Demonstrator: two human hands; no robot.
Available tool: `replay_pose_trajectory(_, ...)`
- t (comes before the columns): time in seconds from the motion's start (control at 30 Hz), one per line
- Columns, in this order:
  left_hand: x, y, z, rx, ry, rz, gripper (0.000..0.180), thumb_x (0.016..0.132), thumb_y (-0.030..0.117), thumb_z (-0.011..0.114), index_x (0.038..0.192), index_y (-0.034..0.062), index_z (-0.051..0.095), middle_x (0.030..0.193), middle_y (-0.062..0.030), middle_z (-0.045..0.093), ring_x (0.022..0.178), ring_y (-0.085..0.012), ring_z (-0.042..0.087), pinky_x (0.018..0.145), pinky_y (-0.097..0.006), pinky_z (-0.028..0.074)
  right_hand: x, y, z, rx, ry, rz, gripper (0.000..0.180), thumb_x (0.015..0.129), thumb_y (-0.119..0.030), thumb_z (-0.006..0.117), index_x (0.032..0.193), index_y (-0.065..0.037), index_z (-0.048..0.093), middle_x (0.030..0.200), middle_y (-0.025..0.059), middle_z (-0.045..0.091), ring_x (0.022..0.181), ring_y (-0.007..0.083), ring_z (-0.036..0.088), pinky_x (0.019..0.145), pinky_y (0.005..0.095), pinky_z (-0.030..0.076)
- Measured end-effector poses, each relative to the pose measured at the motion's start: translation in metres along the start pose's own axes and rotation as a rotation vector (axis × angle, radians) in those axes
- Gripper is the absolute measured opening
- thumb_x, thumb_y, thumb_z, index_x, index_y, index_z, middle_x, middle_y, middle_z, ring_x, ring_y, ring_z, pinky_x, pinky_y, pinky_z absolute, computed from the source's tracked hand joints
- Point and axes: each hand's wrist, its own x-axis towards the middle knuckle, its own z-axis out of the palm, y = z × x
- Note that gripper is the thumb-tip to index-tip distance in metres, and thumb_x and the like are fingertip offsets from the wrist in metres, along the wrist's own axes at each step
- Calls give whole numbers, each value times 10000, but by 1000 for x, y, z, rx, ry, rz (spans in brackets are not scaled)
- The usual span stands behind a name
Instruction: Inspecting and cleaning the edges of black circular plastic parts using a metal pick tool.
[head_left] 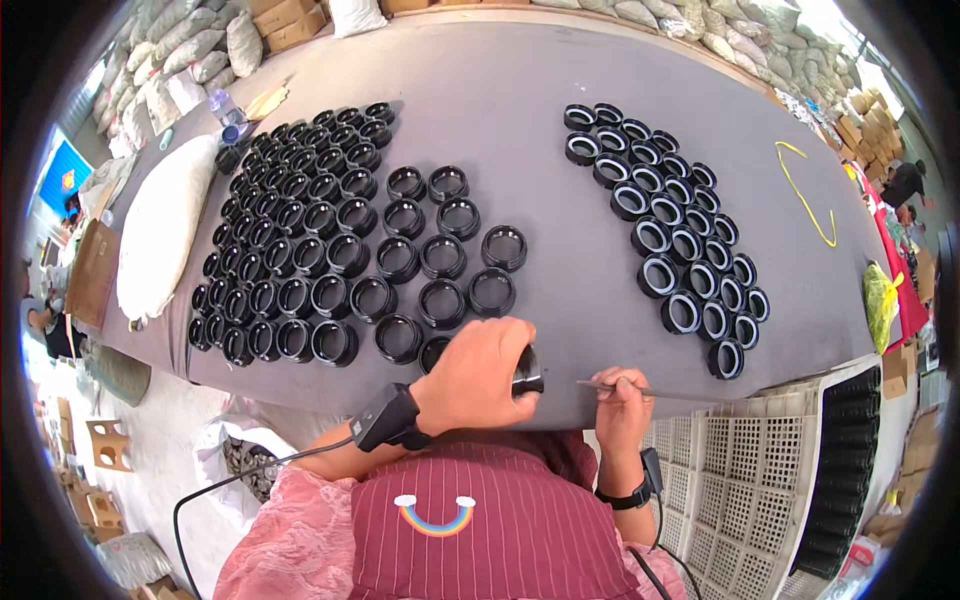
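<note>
My left hand [474, 372] is closed around a black ring [529, 372] at the front edge of the grey table. To its right, my right hand [623, 392] pinches a thin, dark, stick-like tool [680, 396], one end pointing toward the ring and a gap between them. Many glossy black rings [347, 254] stand in packed rows on the left of the table, with looser ones [490, 290] just beyond my left hand. On the right, a slanting band of black rings [684, 245] shows pale inner rims.
A white sack [165, 230] lies at the table's left edge. White plastic crates [740, 460] stand at the lower right, beside stacked black parts [845, 470]. A yellow cord [800, 190] and a yellow plastic bag [881, 305] are on the right. An open sack [225, 440] sits below left.
</note>
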Motion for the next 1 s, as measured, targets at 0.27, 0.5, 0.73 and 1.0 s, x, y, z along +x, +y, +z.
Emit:
replay_pose_trajectory(0.27,19,-28,21,457,-156,6,574,698,358,835,1134,59,612,1138,-174,583,1040,-331,567,856,-444,436,-2,2,3,-41,-89,1,149,901,-52,545,832,16,657,891,134,660,717,144,561,672,281,461)
replay_pose_trajectory(0.5,47,-38,22,608,-74,52,799,769,499,772,1410,85,535,1522,-287,355,1412,-476,325,1142,-581,276,-6,0,1,-183,-185,-30,150,897,-9,540,811,17,660,835,94,639,712,132,565,666,278,462)
replay_pose_trajectory(0.73,106,-95,38,623,-178,7,769,872,538,659,1461,78,480,1538,-311,332,1440,-489,287,1175,-590,244,-6,-1,-2,-204,-192,21,150,877,9,516,834,27,658,867,127,637,733,156,566,696,294,482)
replay_pose_trajectory(1.0,198,-142,34,804,-105,-2,727,904,510,646,1426,28,492,1523,-253,412,1449,-418,322,1197,-575,210,-7,-7,2,-185,-204,35,140,880,-4,551,805,14,668,840,93,634,732,143,587,674,284,481)
